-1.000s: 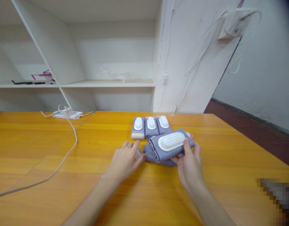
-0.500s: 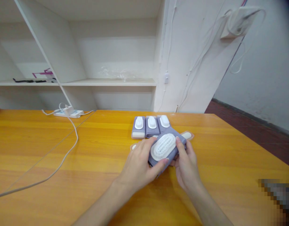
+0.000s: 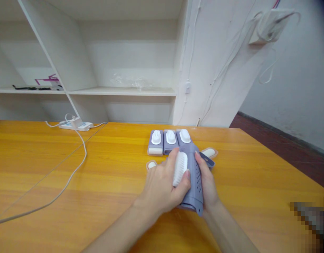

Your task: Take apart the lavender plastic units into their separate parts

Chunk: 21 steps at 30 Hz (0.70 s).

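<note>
Between my hands, above the table, is a purple-grey case (image 3: 195, 172) with rows of small holes along its side. A white bristled brush (image 3: 181, 168) sits on its left face. My left hand (image 3: 164, 182) is closed around the brush side, thumb and fingers on either edge of the bristles. On the other side, my right hand (image 3: 208, 182) grips the case, thumb on its upper right; its other fingers are mostly hidden. Just behind stand three similar purple-grey cases with white brushes, the left one (image 3: 155, 142), the middle one (image 3: 170, 142) and the right one (image 3: 185, 137).
A flat dark purple-grey piece (image 3: 207, 160) and a white oval piece in clear plastic (image 3: 209, 152) lie right of the case. Another white oval piece (image 3: 151, 164) lies left. A power strip (image 3: 76, 124) and a cable (image 3: 80, 158) are on the wooden table (image 3: 59, 211).
The held case has been turned in my hands: its brush faced up and now faces left, and the perforated side shows. The flat dark piece at the right has come into view.
</note>
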Each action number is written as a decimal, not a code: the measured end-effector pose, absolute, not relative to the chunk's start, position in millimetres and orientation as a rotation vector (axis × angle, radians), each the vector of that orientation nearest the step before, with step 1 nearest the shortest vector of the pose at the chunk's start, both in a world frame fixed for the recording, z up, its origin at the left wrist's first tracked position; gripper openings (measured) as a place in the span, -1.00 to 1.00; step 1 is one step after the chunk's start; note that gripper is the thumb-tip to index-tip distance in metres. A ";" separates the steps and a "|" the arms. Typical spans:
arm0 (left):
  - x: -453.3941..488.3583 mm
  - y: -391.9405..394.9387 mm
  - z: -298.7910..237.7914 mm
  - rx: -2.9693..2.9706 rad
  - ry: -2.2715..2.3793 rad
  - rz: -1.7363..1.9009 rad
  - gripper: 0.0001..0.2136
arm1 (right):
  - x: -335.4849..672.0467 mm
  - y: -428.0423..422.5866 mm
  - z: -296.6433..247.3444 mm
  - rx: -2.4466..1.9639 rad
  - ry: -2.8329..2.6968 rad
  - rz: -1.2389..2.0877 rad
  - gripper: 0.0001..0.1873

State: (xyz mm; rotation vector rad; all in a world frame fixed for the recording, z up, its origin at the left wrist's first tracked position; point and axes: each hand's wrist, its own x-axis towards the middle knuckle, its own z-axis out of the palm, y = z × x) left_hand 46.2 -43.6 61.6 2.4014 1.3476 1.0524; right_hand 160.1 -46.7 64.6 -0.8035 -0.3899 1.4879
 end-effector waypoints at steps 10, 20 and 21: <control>44.4 -38.1 57.6 2.290 1.290 1.099 -0.45 | 153.0 -49.8 63.3 -0.785 -0.416 1.443 -0.55; 47.9 -45.9 50.3 1.603 1.073 1.155 -0.60 | 155.8 -52.0 59.7 -0.676 -0.437 1.383 -0.49; 48.6 -46.0 48.7 1.550 1.030 1.161 -0.60 | 156.1 -52.3 59.6 -0.682 -0.439 1.372 -0.50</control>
